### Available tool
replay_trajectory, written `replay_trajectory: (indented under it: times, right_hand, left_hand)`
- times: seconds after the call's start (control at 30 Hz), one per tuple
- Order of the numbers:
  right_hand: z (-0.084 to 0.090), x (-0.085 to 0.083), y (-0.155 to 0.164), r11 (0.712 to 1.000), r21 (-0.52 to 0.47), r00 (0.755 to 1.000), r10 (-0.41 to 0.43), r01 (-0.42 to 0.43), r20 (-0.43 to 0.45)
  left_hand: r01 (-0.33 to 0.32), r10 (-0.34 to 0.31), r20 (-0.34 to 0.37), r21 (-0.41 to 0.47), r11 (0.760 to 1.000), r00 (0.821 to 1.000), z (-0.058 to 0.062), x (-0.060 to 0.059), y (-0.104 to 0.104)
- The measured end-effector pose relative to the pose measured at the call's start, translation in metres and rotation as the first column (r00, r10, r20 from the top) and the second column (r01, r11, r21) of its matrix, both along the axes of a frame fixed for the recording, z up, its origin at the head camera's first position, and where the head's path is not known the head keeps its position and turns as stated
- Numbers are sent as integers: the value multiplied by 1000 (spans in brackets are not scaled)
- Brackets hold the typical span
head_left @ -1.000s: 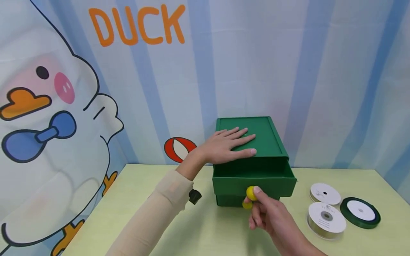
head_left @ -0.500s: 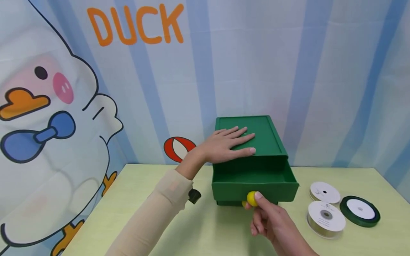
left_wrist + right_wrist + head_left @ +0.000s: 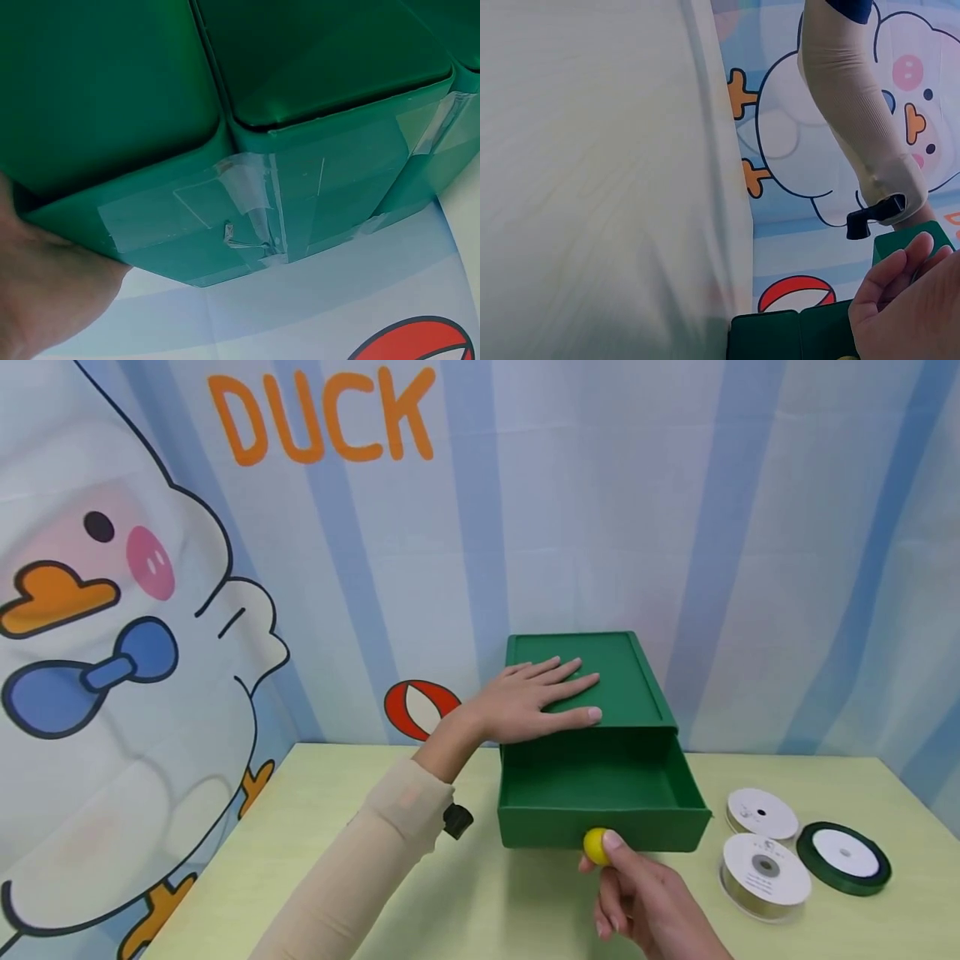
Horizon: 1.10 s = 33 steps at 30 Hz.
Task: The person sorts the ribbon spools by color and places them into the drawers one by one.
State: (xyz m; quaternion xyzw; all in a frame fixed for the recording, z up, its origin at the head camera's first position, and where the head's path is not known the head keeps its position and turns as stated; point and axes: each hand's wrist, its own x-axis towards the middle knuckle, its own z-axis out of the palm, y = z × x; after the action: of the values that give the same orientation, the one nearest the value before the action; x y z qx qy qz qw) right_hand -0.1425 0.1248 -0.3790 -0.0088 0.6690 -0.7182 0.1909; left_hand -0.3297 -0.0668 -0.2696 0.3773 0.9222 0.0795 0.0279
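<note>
A small green drawer box (image 3: 615, 652) stands toward the back of the table. Its top drawer (image 3: 536, 828) is pulled well out, and the inside shows bare green. My left hand (image 3: 536, 702) rests flat on the box's top with fingers spread. Between thumb and fingers, my right hand (image 3: 648, 893) pinches the yellow round drawer knob (image 3: 596, 846) on the drawer front. The lower part of the box is hidden beneath the pulled drawer. In the left wrist view, clear tape (image 3: 247, 187) joins the box's side panels.
Right of the box lie two white-faced ribbon spools (image 3: 761, 814) and a dark green ribbon roll (image 3: 843, 860) on the pale yellow table (image 3: 360, 827). A striped duck-print curtain (image 3: 585, 510) hangs behind. A black camera mount (image 3: 456, 820) sticks out from the left wrist.
My right hand has drawn the top drawer further out toward me, covering the lower yellow knob from view. The left hand has stayed flat on the box top.
</note>
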Motion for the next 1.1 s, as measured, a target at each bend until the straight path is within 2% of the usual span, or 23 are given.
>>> replay_trajectory:
  times: [0.4,0.67,0.87,1.1]
  right_hand:
    - [-6,9,-1,999,10,997,-46,47,-65]
    - [-8,16,-7,990,84,990,-105,113,-97]
    - [-9,20,-10,982,102,985,-149,157,-87]
    - [-13,22,-8,979,121,984,-155,165,-87]
  left_hand:
    - [-8,8,4,10,1000,1000,2,-4,2]
    - [-3,3,13,15,1000,1000,1,-3,2]
    - [1,-1,17,15,1000,1000,0,-3,2]
    - [-2,2,8,13,1000,1000,1,-1,2]
